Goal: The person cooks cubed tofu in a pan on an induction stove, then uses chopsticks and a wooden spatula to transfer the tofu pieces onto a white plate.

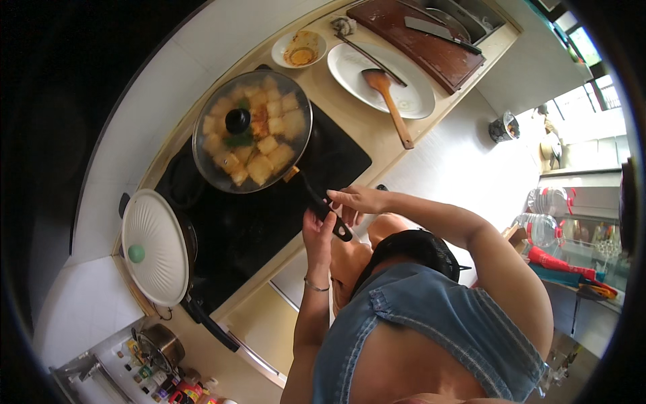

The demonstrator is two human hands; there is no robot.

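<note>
My left hand [320, 227] is closed around the black handle [323, 209] of a frying pan on the black cooktop [242, 242]. My right hand [356, 198] is beside the handle with its fingers partly spread; whether its fingertips touch the handle I cannot tell. A glass lid [252, 132] with a black knob covers the pan. Through the fogged glass, pale golden square pieces, a reddish-brown patch of seasoning and some green leaves are visible.
A wooden spatula [386, 98] and chopsticks [371, 59] rest on a white oval plate [348, 83]. Near them are a stained bowl [300, 49] and a cutting board [404, 38] bearing a cleaver [436, 31]. A second pan with a white lid [156, 247] stands at the left.
</note>
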